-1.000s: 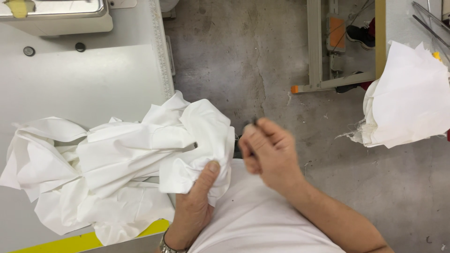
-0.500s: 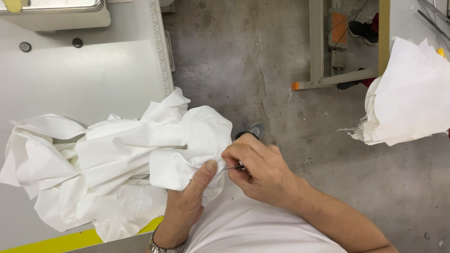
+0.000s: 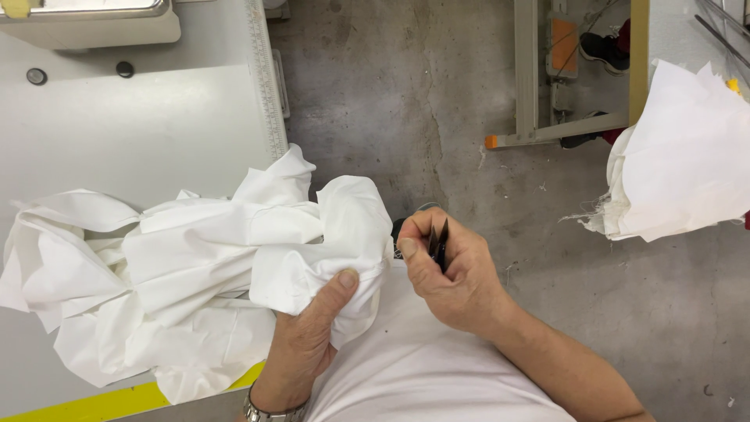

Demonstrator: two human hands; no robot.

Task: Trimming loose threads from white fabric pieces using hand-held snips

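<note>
The left hand (image 3: pixel 308 344) is clamped on a fold of the crumpled white cotton garment (image 3: pixel 195 273), thumb pressed on top. The garment spills from the pale grey table (image 3: pixel 141 133) edge toward the person's lap. Just beside it, the right hand (image 3: pixel 453 273) is closed around small dark thread snips (image 3: pixel 439 244), blades pointing up. Well apart, a second heap of white fabric (image 3: pixel 687 164) lies at the right, over the concrete floor (image 3: pixel 406 94).

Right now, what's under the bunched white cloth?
The white cloth lies on the grey worktable, and its lower edge covers part of the table's yellow strip. The left hand grips the cloth from below, thumb on top. The table surface beneath it is hidden.
</note>
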